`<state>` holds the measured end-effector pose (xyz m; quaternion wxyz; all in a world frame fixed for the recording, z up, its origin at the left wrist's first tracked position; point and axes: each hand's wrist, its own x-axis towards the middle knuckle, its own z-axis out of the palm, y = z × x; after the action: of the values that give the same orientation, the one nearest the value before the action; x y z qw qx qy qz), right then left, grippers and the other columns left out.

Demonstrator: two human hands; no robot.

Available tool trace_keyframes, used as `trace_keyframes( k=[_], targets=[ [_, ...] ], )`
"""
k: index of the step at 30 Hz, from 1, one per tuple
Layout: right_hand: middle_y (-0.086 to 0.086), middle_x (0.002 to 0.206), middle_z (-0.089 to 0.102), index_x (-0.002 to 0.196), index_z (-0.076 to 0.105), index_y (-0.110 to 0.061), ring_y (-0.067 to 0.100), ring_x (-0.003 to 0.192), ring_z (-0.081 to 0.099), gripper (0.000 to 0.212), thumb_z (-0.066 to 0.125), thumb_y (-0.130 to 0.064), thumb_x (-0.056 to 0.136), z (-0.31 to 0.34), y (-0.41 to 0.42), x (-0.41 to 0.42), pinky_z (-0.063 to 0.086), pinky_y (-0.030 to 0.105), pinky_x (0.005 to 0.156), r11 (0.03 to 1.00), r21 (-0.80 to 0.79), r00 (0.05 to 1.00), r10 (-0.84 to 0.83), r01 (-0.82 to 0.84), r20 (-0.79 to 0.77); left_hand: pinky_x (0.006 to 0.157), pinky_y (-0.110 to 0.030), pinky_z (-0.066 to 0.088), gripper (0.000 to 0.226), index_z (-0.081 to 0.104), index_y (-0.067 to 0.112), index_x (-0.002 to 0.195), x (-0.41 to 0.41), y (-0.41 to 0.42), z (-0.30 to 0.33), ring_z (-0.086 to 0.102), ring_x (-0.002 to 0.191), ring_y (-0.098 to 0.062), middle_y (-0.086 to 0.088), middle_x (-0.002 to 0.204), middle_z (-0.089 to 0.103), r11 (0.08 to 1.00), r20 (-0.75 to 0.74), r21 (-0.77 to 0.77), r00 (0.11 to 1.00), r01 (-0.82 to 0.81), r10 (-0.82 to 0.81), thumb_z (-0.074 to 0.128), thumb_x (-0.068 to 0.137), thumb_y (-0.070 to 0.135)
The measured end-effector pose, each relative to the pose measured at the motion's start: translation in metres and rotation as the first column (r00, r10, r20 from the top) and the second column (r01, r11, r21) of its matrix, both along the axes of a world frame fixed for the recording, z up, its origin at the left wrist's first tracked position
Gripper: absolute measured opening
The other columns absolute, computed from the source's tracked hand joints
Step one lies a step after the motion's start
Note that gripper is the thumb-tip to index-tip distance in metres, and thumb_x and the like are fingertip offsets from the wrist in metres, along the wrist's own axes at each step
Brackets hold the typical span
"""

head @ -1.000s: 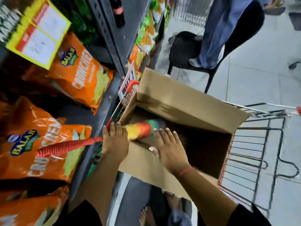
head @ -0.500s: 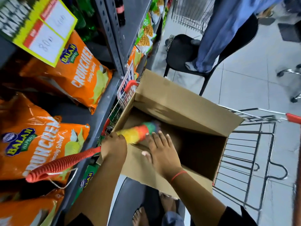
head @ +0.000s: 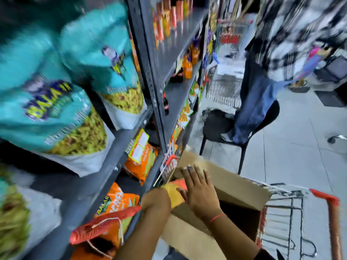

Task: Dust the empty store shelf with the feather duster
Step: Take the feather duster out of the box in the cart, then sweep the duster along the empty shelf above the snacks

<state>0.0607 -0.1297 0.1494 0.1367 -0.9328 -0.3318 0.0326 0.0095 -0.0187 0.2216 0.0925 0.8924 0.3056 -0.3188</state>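
Note:
My left hand grips the feather duster where its ribbed red handle meets the yellow and orange head. The handle sticks out to the lower left, over orange chip bags, with a cord loop at its end. My right hand lies flat with fingers spread on the duster's head, above the open cardboard box. The dark metal store shelves run along the left, stocked with snack bags and bottles. The frame is blurred by motion.
The box sits in a wire shopping cart with a red handle. Teal snack bags and orange chip bags fill the near shelves. A person in jeans stands by a black chair ahead in the aisle.
The view has swung upward, bringing the upper shelves with teal bags into sight. Both hands have lifted with the duster's head toward the box's near rim; my right hand now rests on it.

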Motion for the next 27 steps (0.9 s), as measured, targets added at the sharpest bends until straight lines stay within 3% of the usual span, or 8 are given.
trace_keyframes(
  k=[2, 3, 6, 8, 14, 19, 24, 27],
  targets=[
    [0.018, 0.118, 0.062, 0.118, 0.062, -0.001, 0.035, 0.109, 0.058, 0.077, 0.003, -0.048, 0.100, 0.036, 0.004, 0.011, 0.036, 0.048, 0.096, 0.997, 0.051, 0.998, -0.054, 0.052, 0.039, 0.099, -0.014, 0.042, 0.039, 0.045, 0.004, 0.136, 0.002, -0.009, 0.034, 0.043, 0.134, -0.022, -0.009, 0.145, 0.045, 0.997, -0.012, 0.080, 1.000, 0.001, 0.000, 0.031, 0.100, 0.006],
    [0.017, 0.118, 0.062, 0.120, 0.061, -0.002, 0.034, 0.109, 0.058, 0.075, 0.004, -0.048, 0.100, 0.059, 0.006, 0.018, 0.043, 0.045, 0.093, 0.996, 0.062, 0.997, -0.066, 0.064, 0.028, 0.104, -0.025, 0.040, 0.040, 0.046, 0.007, 0.136, 0.006, -0.011, 0.051, 0.044, 0.134, -0.021, -0.006, 0.145, 0.046, 0.994, -0.005, 0.105, 1.000, 0.006, -0.006, 0.033, 0.099, 0.005],
    [0.015, 0.123, 0.059, 0.129, 0.050, -0.004, 0.032, 0.110, 0.057, 0.066, 0.014, -0.051, 0.099, 0.099, 0.011, 0.034, 0.047, 0.044, 0.088, 0.989, 0.147, 0.989, -0.021, -0.001, 0.148, 0.101, -0.032, 0.043, 0.041, 0.048, 0.012, 0.135, 0.010, -0.013, 0.093, 0.047, 0.131, -0.023, -0.005, 0.143, 0.049, 0.979, 0.035, 0.184, 0.995, 0.088, -0.096, 0.039, 0.095, 0.006],
    [0.014, 0.121, 0.060, 0.129, 0.043, -0.006, 0.032, 0.108, 0.057, 0.064, 0.007, -0.050, 0.100, 0.131, 0.013, 0.038, 0.048, 0.041, 0.086, 0.982, 0.188, 0.972, -0.013, -0.032, 0.235, 0.101, -0.033, 0.044, 0.042, 0.047, 0.012, 0.136, 0.013, -0.019, 0.125, 0.047, 0.131, -0.023, -0.004, 0.143, 0.048, 0.970, 0.023, 0.228, 0.995, 0.087, -0.094, 0.042, 0.095, 0.007],
    [0.015, 0.121, 0.061, 0.129, 0.053, -0.007, 0.034, 0.108, 0.058, 0.069, 0.010, -0.052, 0.100, 0.220, 0.013, 0.055, 0.049, 0.044, 0.083, 0.936, 0.351, 0.943, -0.088, -0.033, 0.322, 0.098, -0.036, 0.044, 0.041, 0.049, 0.007, 0.133, 0.018, -0.031, 0.225, 0.051, 0.126, -0.028, -0.009, 0.139, 0.051, 0.957, 0.170, 0.276, 0.975, 0.090, -0.141, 0.044, 0.092, 0.003],
    [0.016, 0.129, 0.054, 0.136, 0.045, -0.007, 0.034, 0.117, 0.050, 0.075, 0.006, -0.057, 0.097, 0.294, 0.016, 0.064, 0.042, 0.045, 0.094, 0.843, 0.533, 0.903, -0.169, -0.075, 0.395, 0.096, -0.036, 0.044, 0.039, 0.051, 0.009, 0.130, 0.011, -0.031, 0.298, 0.051, 0.125, -0.028, -0.008, 0.139, 0.052, 0.939, 0.315, 0.344, 0.940, 0.012, -0.128, 0.046, 0.092, 0.007],
    [0.016, 0.132, 0.051, 0.138, 0.042, -0.008, 0.035, 0.119, 0.047, 0.069, 0.015, -0.056, 0.097, 0.361, 0.027, 0.060, 0.040, 0.045, 0.095, 0.698, 0.688, 0.840, -0.242, -0.197, 0.486, 0.096, -0.037, 0.043, 0.034, 0.055, 0.011, 0.126, -0.017, -0.021, 0.369, 0.053, 0.123, -0.030, -0.011, 0.137, 0.055, 0.934, 0.593, 0.331, 0.800, -0.133, -0.096, 0.039, 0.098, 0.022],
    [0.018, 0.138, 0.045, 0.139, 0.040, -0.008, 0.035, 0.124, 0.042, 0.069, 0.014, -0.055, 0.097, 0.386, 0.039, 0.052, 0.031, 0.042, 0.100, 0.661, 0.700, 0.806, -0.244, -0.269, 0.540, 0.089, -0.038, 0.045, 0.027, 0.062, 0.011, 0.109, -0.045, 0.003, 0.405, 0.059, 0.113, -0.034, -0.016, 0.128, 0.061, 0.922, 0.705, 0.316, 0.706, -0.224, -0.070, 0.042, 0.096, 0.024]
  ],
)
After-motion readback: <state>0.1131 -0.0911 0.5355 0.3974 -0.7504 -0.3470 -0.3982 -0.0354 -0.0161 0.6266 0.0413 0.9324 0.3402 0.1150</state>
